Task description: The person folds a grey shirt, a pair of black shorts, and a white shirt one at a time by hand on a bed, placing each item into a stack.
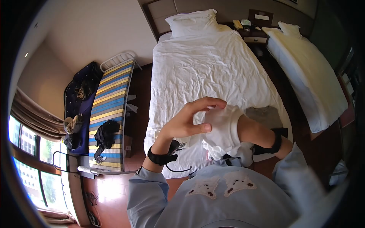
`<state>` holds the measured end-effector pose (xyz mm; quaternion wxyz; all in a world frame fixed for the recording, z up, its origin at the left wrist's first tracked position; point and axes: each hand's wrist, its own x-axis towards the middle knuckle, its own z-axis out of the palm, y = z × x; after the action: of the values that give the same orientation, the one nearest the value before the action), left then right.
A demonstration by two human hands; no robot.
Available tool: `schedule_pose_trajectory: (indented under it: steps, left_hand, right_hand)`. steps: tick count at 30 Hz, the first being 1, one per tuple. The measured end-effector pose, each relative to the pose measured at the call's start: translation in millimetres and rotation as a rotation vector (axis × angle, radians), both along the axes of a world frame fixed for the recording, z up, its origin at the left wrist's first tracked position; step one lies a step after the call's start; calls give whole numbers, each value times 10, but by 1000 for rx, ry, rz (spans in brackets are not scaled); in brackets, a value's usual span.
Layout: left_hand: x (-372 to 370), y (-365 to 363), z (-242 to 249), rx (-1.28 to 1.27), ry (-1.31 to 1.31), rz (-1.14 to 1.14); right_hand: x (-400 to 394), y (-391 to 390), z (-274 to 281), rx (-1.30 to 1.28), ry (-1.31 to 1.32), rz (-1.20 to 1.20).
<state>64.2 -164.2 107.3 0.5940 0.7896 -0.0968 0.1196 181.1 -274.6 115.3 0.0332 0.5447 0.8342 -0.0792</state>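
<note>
A white cloth garment (223, 127) is bunched up over the near end of the bed. My right forearm (256, 133) runs into an opening of it, so the cloth covers my right hand and its fingers cannot be seen. At the garment's left side is my left hand (192, 119), thumb and fingers spread apart, the tips at or just against the cloth. A grey folded garment (264, 115) lies on the bed beyond my right forearm. Both wrists carry black straps.
The large bed (205, 72) with white bedding fills the middle. Leftward stand a striped cot (110, 89) with dark clothing (106, 135) on it and a dark blue sofa (81, 110). Another white bed (308, 68) and a nightstand (254, 38) are at the right and back.
</note>
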Motion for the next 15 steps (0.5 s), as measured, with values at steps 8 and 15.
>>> schedule_pose_trajectory:
  steps: [8, 15]
  left_hand:
    - [-88, -31, -152, 220, 301, 86]
    - [-292, 51, 29, -86, -39, 673]
  right_hand:
    - [54, -153, -77, 170, 481, -102]
    - [242, -244, -979, -209, 722, -373]
